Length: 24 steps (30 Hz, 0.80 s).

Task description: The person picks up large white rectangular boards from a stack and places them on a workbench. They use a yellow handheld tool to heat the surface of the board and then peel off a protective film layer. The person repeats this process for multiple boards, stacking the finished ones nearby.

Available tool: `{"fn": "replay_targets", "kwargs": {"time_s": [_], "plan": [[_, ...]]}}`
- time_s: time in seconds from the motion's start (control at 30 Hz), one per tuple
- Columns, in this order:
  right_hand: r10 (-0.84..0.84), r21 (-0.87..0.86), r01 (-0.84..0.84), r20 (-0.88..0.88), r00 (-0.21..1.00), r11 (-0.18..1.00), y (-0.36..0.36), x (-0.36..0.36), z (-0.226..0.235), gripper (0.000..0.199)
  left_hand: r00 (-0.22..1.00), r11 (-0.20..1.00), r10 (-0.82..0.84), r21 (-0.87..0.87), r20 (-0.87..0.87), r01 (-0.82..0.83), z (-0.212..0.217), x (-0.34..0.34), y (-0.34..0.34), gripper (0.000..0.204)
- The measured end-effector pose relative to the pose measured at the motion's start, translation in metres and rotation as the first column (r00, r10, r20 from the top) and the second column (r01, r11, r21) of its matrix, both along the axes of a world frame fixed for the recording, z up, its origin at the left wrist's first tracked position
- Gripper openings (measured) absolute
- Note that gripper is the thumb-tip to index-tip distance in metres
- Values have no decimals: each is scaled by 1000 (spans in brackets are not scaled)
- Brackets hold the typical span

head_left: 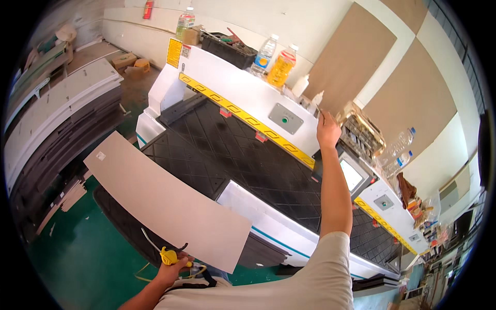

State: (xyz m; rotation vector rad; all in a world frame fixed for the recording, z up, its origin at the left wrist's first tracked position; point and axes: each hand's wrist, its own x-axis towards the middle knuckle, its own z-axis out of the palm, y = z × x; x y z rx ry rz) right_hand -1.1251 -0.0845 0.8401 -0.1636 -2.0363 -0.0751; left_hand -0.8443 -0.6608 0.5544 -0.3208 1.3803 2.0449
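Observation:
My left hand (pixel 174 268), low in the picture, is closed round a yellow air blow gun (pixel 168 256) with a thin bent metal nozzle. A yellow hose loops beside it. Just beyond that hand lies a long beige panel (pixel 175 199), with a small white label at its far left end. My right arm stretches up over the machine. Its hand (pixel 328 132) is closed at the machine's top ledge, near a small white squeeze bottle (pixel 316 99). A thin dark tip shows at the fingers, too small to name.
The white machine (pixel 237 82) has a yellow strip, a dark ribbed bed (pixel 248 139) and a screen (pixel 351 174). On its ledge stand a black tool bin (pixel 227 50), a bottle of yellow liquid (pixel 282 66) and other bottles. Stacked boards (pixel 77 116) fill the left side.

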Motion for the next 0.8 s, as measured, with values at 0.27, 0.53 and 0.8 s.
{"fn": "replay_targets", "kwargs": {"time_s": [0.27,0.53,0.8], "plan": [[-639,414,489,431,638,768,4,-84,5,31,955,982,-75,190,289,19,35,-55,28,41],[766,-722,-271,551,331,636,-280,95,-221,61,912,997,-74,-2,404,82,2,-84,-1,38],[972,-878,442,-100,211,-186,-497,206,-349,47,670,656,-736,-140,100,741,11,-175,-150,52]]}}
